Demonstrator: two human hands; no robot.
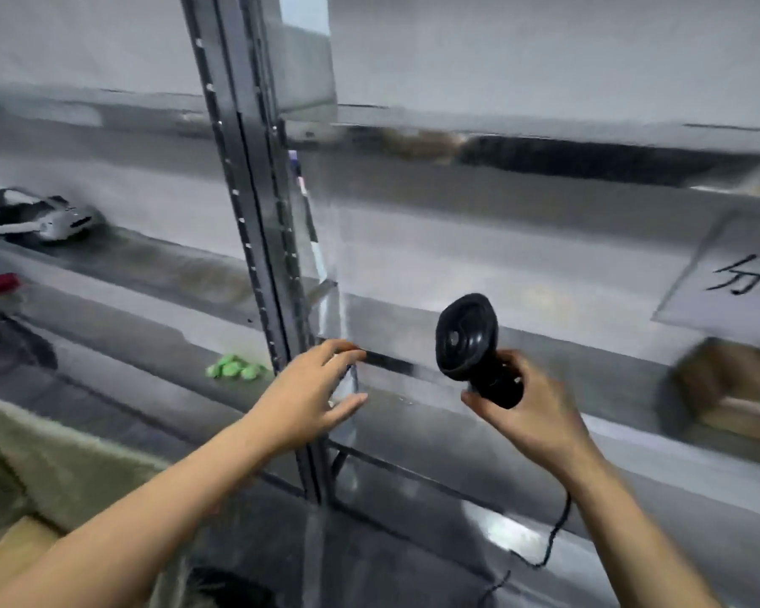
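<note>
Black controller [468, 340] is gripped at the handle by right hand [532, 414], fingers wrapped round it, round head up, raised right of the shelf upright [255, 256] (frame heavily motion-blurred). Black cord [553, 537] is seen hanging below the wrist. Left hand [308, 397] is held spread with nothing gripped, just beside the upright; contact cannot be told. Green pieces [233, 368] are seen on the shelf [141, 366]

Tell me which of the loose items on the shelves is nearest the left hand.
The green lump, just left of the metal upright beside the left hand. The white headset and red item lie much farther left.
</note>
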